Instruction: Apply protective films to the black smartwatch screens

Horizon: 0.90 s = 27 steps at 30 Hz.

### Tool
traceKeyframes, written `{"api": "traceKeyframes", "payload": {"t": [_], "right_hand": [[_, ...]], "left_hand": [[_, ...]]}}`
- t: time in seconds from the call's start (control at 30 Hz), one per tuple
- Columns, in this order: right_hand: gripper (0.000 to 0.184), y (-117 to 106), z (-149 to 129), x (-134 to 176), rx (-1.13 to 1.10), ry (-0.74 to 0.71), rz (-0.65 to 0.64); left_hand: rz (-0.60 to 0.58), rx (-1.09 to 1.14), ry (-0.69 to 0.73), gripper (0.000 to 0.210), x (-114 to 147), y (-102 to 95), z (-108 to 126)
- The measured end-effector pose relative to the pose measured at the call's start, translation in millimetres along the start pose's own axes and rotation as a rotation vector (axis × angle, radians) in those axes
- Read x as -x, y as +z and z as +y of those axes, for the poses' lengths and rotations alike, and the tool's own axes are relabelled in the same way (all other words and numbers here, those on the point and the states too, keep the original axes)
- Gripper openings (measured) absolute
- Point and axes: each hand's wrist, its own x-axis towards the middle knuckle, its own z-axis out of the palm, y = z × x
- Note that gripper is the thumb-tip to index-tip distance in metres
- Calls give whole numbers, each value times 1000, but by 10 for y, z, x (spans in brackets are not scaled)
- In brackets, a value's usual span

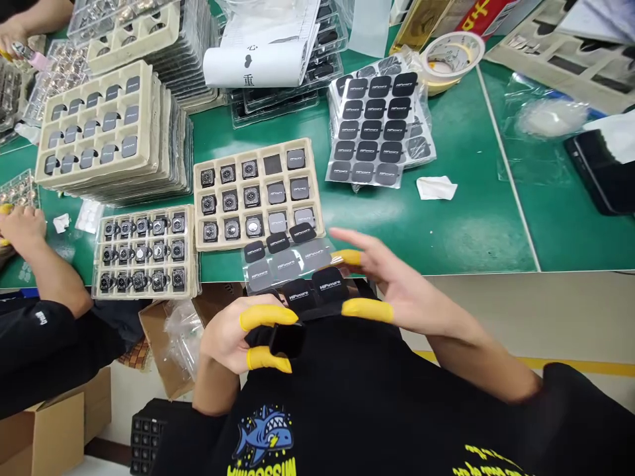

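Note:
My left hand [238, 334], with yellow finger cots on its thumb and a finger, pinches a small black smartwatch body [288, 340] in front of my chest. My right hand [397, 284], also in yellow cots, has its thumb and fingers apart at the right edge of a clear sheet of HiFuture stickers [285, 264]. Whether a fingertip touches that sheet I cannot tell. The sheet hangs over the table's front edge, overlapping a cream tray [258, 193]. Watch bodies sit face down in the tray's left columns; others on the right bear grey HiFuture film, and one pocket holds none.
Another cream tray [146, 251] of watches lies to the left. Tall tray stacks [94, 125] stand behind it. Farther right are a pile of sticker sheets [372, 129], tape rolls [451, 56] and a white scrap [436, 188]. A co-worker's arm [44, 258] reaches in at left.

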Motion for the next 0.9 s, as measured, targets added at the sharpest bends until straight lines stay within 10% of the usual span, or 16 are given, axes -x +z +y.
{"api": "traceKeyframes", "payload": {"t": [0.3,0.67,0.9], "right_hand": [[44,158,90,-68,6,18,117],[37,252,36,-125,-10,-20,97],[40,186,174,-136,231,-17,201]], "left_hand": [[162,-125,-64,59,267,11,29],[92,-100,-32,59,151,1,75],[244,-42,-83,62,319,90,6]]}}
